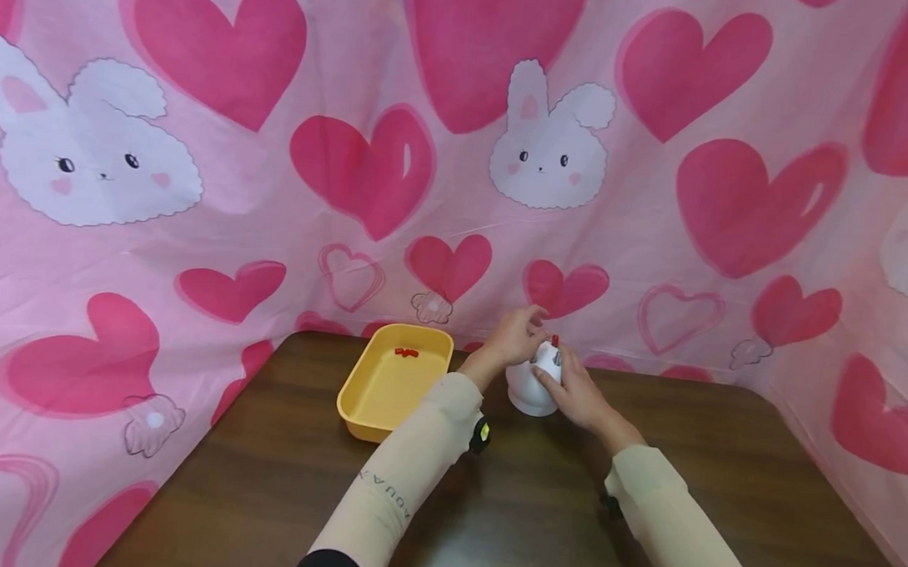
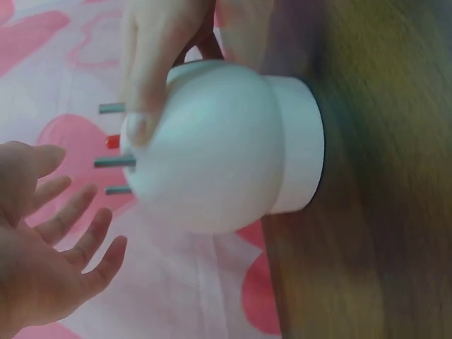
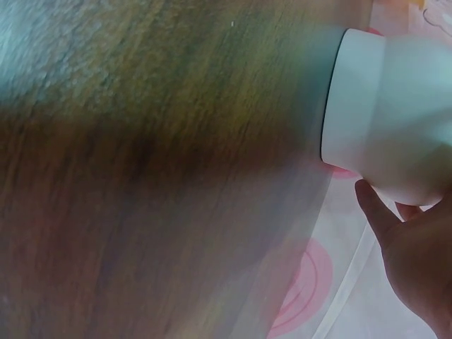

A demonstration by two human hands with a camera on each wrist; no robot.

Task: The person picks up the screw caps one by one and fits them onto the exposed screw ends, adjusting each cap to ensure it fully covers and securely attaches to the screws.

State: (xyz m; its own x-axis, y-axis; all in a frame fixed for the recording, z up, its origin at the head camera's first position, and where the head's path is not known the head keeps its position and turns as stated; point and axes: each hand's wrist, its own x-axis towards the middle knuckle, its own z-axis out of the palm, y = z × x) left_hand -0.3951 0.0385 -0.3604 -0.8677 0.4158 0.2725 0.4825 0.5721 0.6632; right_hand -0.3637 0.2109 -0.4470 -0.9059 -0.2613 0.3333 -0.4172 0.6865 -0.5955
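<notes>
A white rounded object (image 1: 531, 395) with a narrower, cylinder-like base stands on the table, several grey metal pins (image 2: 114, 162) sticking out of its top. Among the pins shows a small red piece (image 2: 113, 141). My right hand (image 1: 581, 396) grips the upper part of the white object from the right, thumb across its near side. In the right wrist view only part of that hand (image 3: 417, 261) shows against the object. My left hand (image 1: 514, 337) hovers beside the top; its fingers are spread and hold nothing in the left wrist view.
A yellow tray (image 1: 352, 397) lies left of the white object, with several small red pieces (image 1: 406, 353) near its far end. The brown wooden table (image 1: 267, 485) reaches back to a pink curtain (image 1: 457, 208) with hearts and rabbits.
</notes>
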